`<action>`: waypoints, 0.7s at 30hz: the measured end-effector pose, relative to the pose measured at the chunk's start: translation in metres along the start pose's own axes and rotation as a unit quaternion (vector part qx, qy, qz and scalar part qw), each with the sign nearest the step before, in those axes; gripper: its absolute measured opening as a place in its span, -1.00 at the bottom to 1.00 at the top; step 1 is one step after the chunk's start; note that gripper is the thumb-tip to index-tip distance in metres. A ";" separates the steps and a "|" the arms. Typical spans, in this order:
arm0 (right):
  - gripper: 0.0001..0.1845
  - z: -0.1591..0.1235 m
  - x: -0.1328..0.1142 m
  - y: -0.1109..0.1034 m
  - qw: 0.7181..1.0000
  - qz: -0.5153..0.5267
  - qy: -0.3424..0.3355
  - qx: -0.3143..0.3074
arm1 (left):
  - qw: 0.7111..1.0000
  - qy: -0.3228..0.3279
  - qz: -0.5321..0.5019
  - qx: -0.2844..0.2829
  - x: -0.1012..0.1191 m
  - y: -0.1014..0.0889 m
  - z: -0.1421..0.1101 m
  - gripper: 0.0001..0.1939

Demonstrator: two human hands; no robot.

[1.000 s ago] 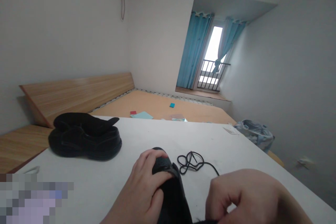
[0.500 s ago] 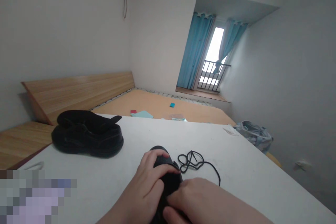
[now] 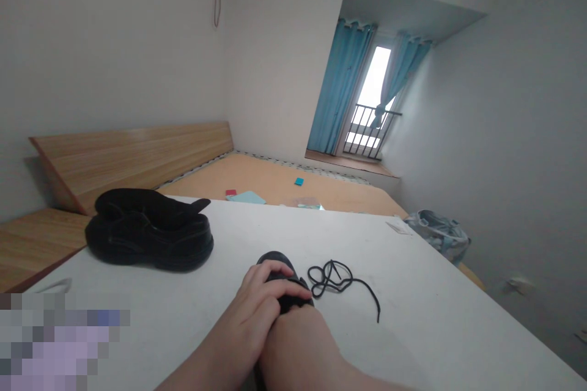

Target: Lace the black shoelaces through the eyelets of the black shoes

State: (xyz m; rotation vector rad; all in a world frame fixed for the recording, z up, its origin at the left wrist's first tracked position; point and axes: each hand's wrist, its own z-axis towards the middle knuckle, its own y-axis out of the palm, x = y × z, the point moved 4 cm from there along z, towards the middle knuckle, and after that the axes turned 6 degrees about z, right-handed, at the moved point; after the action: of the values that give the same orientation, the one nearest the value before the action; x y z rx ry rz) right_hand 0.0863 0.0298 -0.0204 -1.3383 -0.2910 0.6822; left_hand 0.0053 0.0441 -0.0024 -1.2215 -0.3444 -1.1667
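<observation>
Wht tbl (image 3: 435, 299): held blk shoe (image 3: 271, 256), rounded end.

Blue curtains (image 3: 339, 91) flank a barred window (image 3: 373, 79) beyond a peach mattress (image 3: 261, 174) beside a wooden headboard (image 3: 147, 156).

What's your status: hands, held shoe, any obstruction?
Left hand gripping held shoe, far end. Right hand against it, fingertips hidden. Black cord to the right, not blocking.

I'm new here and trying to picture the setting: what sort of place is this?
Probably a bedroom: beyond the white table is what looks like a bed, with a wooden headboard on the picture's left and blue curtains at a window.
</observation>
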 end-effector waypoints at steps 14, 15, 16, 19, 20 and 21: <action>-0.33 0.022 -0.024 -0.013 0.982 0.020 0.137 0.127 | 1.000 -0.012 0.010 0.014 0.012 -0.005 0.004 -0.50; -0.32 0.022 -0.025 -0.014 0.982 0.010 0.132 0.135 | 1.000 -0.012 0.012 0.015 0.013 -0.006 0.004 -0.50; -0.30 0.021 -0.026 -0.015 0.982 0.001 0.126 0.139 | 1.000 -0.014 0.014 0.014 0.013 -0.007 0.004 -0.50; -0.25 0.020 -0.030 -0.018 0.984 -0.012 0.108 0.140 | 1.000 -0.015 0.019 0.013 0.013 -0.007 0.003 -0.50; -0.24 0.019 -0.032 -0.019 0.985 -0.012 0.102 0.138 | 1.000 -0.014 0.018 0.016 0.013 -0.007 0.003 -0.50; -0.23 0.018 -0.033 -0.021 0.986 -0.011 0.095 0.137 | 1.000 -0.014 0.018 0.017 0.012 -0.006 0.003 -0.50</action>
State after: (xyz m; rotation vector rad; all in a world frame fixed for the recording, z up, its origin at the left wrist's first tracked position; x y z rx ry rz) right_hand 0.0565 0.0221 0.0100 -1.1255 -0.0542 0.5492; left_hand 0.0062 0.0408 0.0110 -1.2098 -0.3612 -1.1100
